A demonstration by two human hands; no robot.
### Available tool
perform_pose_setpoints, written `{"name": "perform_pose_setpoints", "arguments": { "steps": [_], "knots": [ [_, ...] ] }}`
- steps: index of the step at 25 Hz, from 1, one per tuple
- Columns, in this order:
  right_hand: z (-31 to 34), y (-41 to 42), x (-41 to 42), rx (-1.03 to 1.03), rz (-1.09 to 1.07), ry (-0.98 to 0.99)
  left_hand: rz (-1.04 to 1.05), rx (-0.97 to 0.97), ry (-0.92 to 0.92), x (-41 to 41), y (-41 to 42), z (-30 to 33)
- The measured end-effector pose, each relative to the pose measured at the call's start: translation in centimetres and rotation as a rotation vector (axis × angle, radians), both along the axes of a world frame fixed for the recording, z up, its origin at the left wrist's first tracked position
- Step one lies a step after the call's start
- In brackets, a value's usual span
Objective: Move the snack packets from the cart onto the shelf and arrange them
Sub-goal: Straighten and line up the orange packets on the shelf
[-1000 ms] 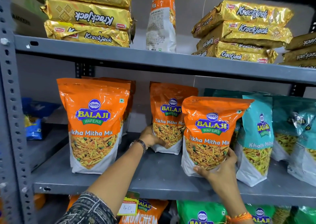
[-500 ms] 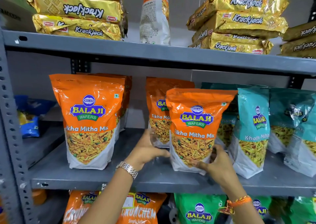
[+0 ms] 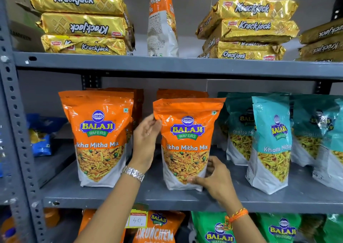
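An orange Tikha Mitha Mix packet [image 3: 187, 140] stands upright on the grey middle shelf [image 3: 130, 196], in front of another orange packet [image 3: 181, 94]. My right hand [image 3: 215, 179] grips its lower right corner. My left hand [image 3: 146, 142], with a metal watch on the wrist, lies flat against its left edge, fingertips at the upper left corner. A second row of orange packets [image 3: 98, 137] stands to the left. The cart is out of view.
Teal Khatta Mitha packets [image 3: 271, 142] stand close on the right. Gold Krackjack stacks [image 3: 81, 22] and one upright orange packet [image 3: 162, 22] fill the shelf above. Green packets [image 3: 213, 228], orange packets and a price tag [image 3: 137, 219] sit below. A perforated steel upright [image 3: 16, 131] is at left.
The held packet has slid left, in front of the rear orange packet. My left hand left that rear packet and came up to the front packet's left edge.
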State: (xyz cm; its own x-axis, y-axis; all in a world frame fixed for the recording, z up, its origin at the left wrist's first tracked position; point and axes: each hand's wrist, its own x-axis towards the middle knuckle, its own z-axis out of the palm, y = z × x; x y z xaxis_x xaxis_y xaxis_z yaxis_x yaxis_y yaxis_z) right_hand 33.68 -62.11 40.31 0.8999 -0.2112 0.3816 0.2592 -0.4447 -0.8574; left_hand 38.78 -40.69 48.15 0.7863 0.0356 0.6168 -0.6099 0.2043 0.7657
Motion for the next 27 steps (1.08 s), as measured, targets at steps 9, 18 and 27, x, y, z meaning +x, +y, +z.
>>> {"name": "perform_pose_setpoints", "arguments": {
  "steps": [9, 18, 27],
  "knots": [
    [-0.1, 0.5, 0.5, 0.044, 0.031, -0.018, 0.295, -0.191, 0.165, 1.3, -1.5, 6.2],
    [-0.6, 1.0, 0.6, 0.025, -0.023, -0.055, 0.243, -0.194, 0.283, 1.4, -1.7, 7.2],
    [0.0, 1.0, 0.3, 0.006, 0.017, -0.05, 0.233, -0.212, 0.229, 2.0, -1.5, 6.4]
  ]
}}
